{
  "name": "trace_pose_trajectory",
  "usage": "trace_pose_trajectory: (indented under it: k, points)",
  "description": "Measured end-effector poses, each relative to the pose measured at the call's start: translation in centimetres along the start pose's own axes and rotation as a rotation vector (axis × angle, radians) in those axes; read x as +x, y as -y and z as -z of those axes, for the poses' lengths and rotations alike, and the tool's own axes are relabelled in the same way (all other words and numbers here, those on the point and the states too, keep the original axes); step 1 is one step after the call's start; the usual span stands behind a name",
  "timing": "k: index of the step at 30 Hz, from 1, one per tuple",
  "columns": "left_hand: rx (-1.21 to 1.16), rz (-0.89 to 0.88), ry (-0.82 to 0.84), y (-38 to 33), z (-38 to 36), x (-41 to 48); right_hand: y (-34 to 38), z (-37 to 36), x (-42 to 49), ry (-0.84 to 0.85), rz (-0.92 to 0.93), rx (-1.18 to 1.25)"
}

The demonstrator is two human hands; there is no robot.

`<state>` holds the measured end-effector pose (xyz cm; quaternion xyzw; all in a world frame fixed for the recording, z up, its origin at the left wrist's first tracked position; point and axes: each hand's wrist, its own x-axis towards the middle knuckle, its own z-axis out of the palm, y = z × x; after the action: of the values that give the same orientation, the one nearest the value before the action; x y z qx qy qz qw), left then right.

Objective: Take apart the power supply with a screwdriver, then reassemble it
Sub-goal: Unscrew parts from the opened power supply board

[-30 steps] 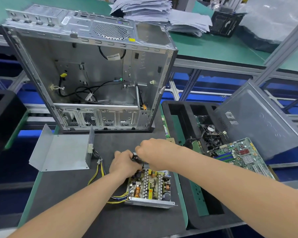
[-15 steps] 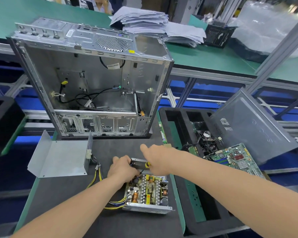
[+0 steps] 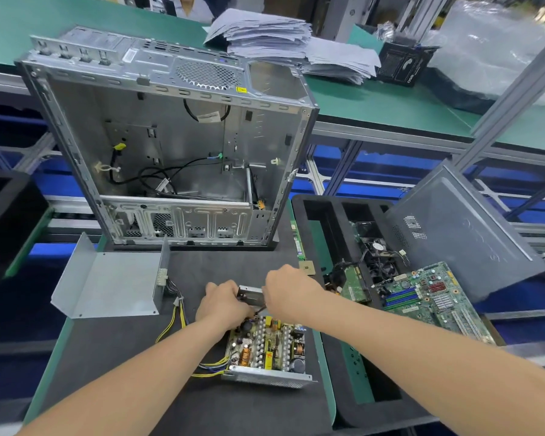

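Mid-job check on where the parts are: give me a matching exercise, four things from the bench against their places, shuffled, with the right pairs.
Things:
1. bent metal cover
2. motherboard
3. computer case
4. small metal part

Places:
A. standing open at the back of the dark mat
B. held between the left hand and the right hand
C. lying on the black foam tray, at right
D. lying on the mat, left of both hands

Pairs: 1-D, 2-C, 3-A, 4-B
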<state>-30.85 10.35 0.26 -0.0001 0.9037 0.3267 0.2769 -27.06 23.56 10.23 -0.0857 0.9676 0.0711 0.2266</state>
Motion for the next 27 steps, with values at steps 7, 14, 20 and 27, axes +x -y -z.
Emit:
trace_pose_trajectory:
  k: [7, 14, 20, 27]
  points:
    - [0.018, 0.001, 0.010, 0.0, 0.2, 0.1, -0.3, 0.6, 0.3, -0.026, 0.009, 0.049]
    - [0.021, -0.043, 0.039, 0.3, 0.3, 0.3, -0.7, 2.2, 0.1, -0.154, 0.524, -0.421]
    - [0.025, -0.046, 0.046, 0.2, 0.4, 0.3, 0.2, 1.5, 0.4, -0.122, 0.418, -0.271]
    - [0.021, -0.008, 0.041, 0.2, 0.4, 0.1, 2.4, 1.7, 1.6, -0.024, -0.046, -0.101]
